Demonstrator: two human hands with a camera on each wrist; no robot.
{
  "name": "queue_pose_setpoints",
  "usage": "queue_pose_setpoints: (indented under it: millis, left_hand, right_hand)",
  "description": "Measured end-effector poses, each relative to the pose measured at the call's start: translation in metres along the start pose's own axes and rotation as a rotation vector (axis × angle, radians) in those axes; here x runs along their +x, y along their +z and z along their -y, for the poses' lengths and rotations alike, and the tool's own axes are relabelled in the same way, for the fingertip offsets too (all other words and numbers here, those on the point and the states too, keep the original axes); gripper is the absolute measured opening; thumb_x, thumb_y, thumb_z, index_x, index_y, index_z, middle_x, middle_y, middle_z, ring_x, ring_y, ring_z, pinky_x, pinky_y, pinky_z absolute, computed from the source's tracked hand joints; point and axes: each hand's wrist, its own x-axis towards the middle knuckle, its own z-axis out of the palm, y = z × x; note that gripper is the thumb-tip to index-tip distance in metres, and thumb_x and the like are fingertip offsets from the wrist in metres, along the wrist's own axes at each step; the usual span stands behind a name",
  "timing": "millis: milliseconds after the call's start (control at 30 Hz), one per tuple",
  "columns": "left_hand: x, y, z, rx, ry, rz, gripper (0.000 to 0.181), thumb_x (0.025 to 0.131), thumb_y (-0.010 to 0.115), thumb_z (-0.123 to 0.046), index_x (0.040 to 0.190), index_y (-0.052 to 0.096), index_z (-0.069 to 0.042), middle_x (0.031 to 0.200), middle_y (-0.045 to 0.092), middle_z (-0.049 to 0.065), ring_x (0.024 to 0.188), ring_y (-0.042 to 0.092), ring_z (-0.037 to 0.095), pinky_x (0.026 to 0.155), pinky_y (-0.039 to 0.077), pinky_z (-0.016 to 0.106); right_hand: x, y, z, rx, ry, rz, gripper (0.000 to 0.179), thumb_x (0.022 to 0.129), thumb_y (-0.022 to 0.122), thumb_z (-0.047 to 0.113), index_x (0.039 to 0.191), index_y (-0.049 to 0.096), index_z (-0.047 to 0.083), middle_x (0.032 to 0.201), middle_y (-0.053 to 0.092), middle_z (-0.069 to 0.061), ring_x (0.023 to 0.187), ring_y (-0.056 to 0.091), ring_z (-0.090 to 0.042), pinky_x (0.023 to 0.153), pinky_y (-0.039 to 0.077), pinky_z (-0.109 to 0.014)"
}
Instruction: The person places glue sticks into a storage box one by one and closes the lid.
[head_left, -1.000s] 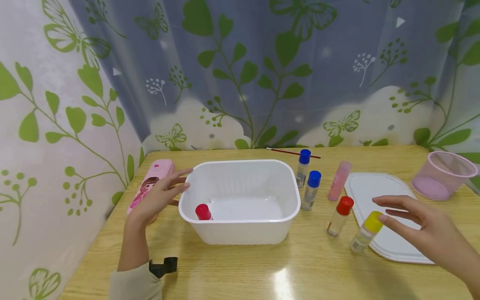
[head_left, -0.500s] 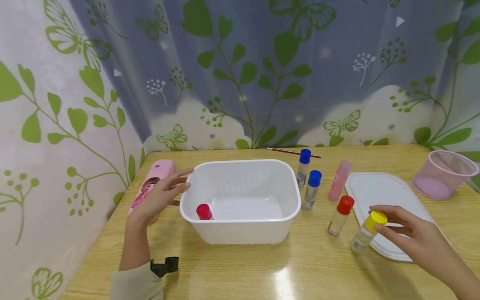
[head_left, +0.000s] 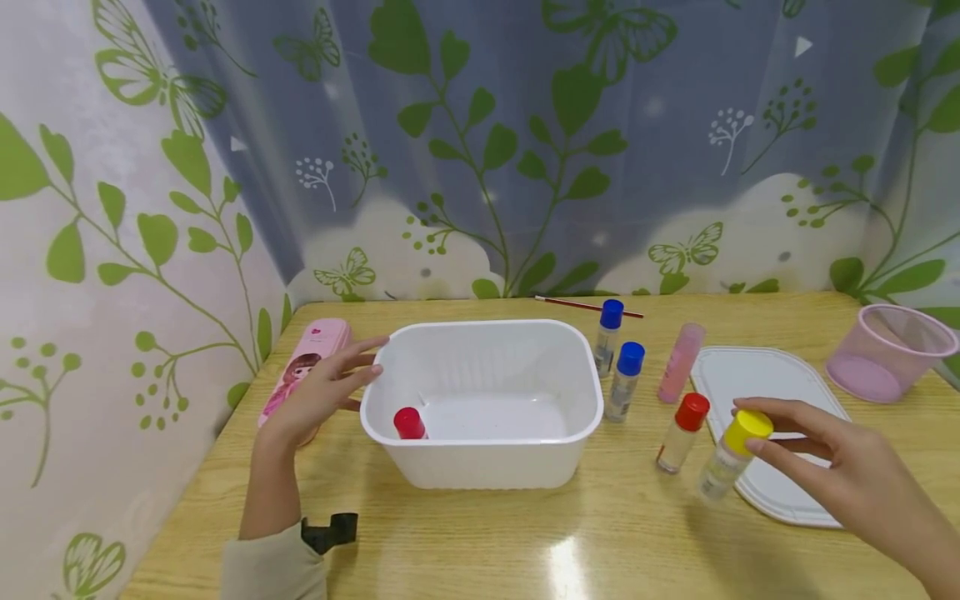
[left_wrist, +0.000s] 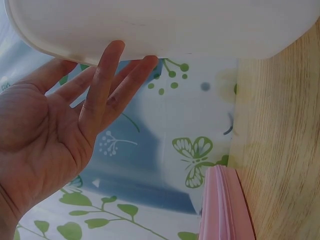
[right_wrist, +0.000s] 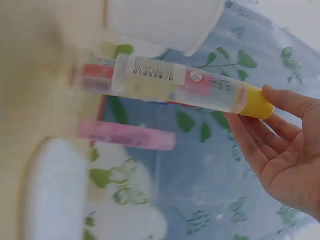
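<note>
And the right grip [head_left: 851,467] has it: thumb and fingers pinch the yellow cap of a clear plastic bottle with a pale label [head_left: 724,469], tilted towards the hand, its base low over the pale wood-grain counter [head_left: 465,542]; whether that base is clear of the surface is hard to tell. Over on the other side, the left grip [head_left: 311,400] holds nothing, its fingers extended and touching the outside and rim of a deep white plastic bin [head_left: 487,465].

Now the count! Just right of the left grip, inside the bin, a bottle with a crimson cap [head_left: 409,423] is already in, its body mostly hidden by the front wall. One in the bin, one in hand. Left of the right grip, a red-capped clear bottle [head_left: 677,447] stands just beside the held one; beyond it is a slim pink tube [head_left: 681,364], and farther left, two blue-capped clear bottles [head_left: 622,387] stand near the bin. That's four outside, untouched, so this looks like early going: the yellow-capped one is under way, its placing not yet done.
</note>
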Motion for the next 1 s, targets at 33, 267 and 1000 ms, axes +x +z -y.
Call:
queue_pose_setpoints:
  millis: [33,267,1000]
  left_hand:
    - [0.0,0.0,0.0,0.002,0.0,-0.001,0.05,0.095,0.052,-0.024,0.141,0.036,-0.01,0.134,0.039,0.022,0.114,0.045,0.038,0.078,0.049,0.048]
    - [0.0,0.0,0.0,0.007,-0.002,-0.001,0.051,0.095,0.052,-0.025,0.141,0.036,-0.01,0.134,0.039,0.022,0.115,0.045,0.038,0.079,0.048,0.049]
    - [-0.001,0.0,0.0,0.011,-0.011,-0.005,0.05,0.095,0.053,-0.027,0.14,0.038,-0.011,0.133,0.039,0.02,0.115,0.045,0.036,0.079,0.049,0.045]
  right_hand:
    - [0.003,-0.002,0.005,-0.001,-0.023,-0.006,0.042,0.075,0.069,-0.01,0.113,0.063,0.007,0.101,0.063,0.012,0.076,0.061,0.0,0.066,0.045,-0.009]
    - [0.025,-0.012,0.033,-0.008,-0.199,-0.015,0.04,0.076,0.069,-0.01,0.113,0.062,0.003,0.104,0.063,0.008,0.08,0.061,-0.002,0.071,0.045,-0.01]
    - [0.105,0.004,0.111,0.129,-0.212,0.043,0.039,0.083,0.066,-0.002,0.119,0.062,0.013,0.108,0.063,0.003,0.083,0.062,-0.008,0.071,0.048,-0.016]
